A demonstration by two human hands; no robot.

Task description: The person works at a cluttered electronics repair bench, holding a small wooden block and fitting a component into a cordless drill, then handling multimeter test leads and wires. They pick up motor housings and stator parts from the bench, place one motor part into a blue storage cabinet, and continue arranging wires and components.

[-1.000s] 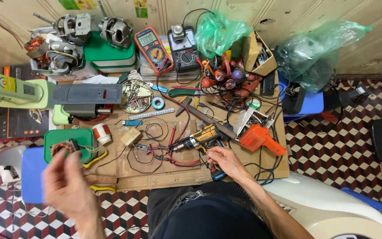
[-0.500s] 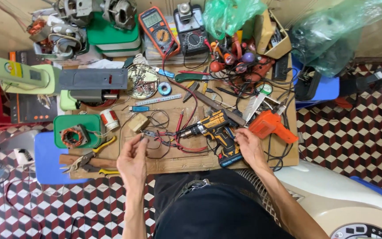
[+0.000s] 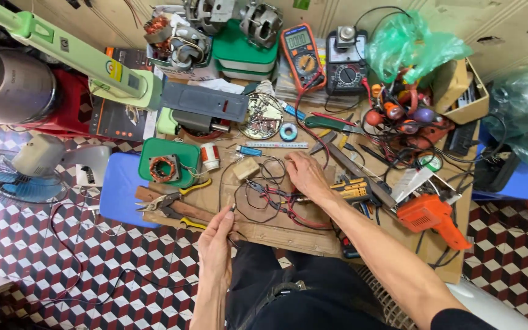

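Observation:
My left hand is at the near edge of the wooden workbench, its fingertips pinched on the end of a thin black wire that loops up over the board. My right hand lies palm down on a tangle of red and black wires in the middle of the bench, fingers spread, gripping nothing that I can see. A yellow and black cordless drill lies just right of that hand, partly hidden by my forearm. A small beige box sits left of it.
Pliers lie on the bench's left edge beside a green tray holding a copper coil. An orange tool lies at the right. Two multimeters stand at the back. A fan and blue stool stand on the tiled floor.
My right hand left the drill's handle and moved left onto the wires. My left hand dropped back to the near edge and pinched the black wire. The view swung left.

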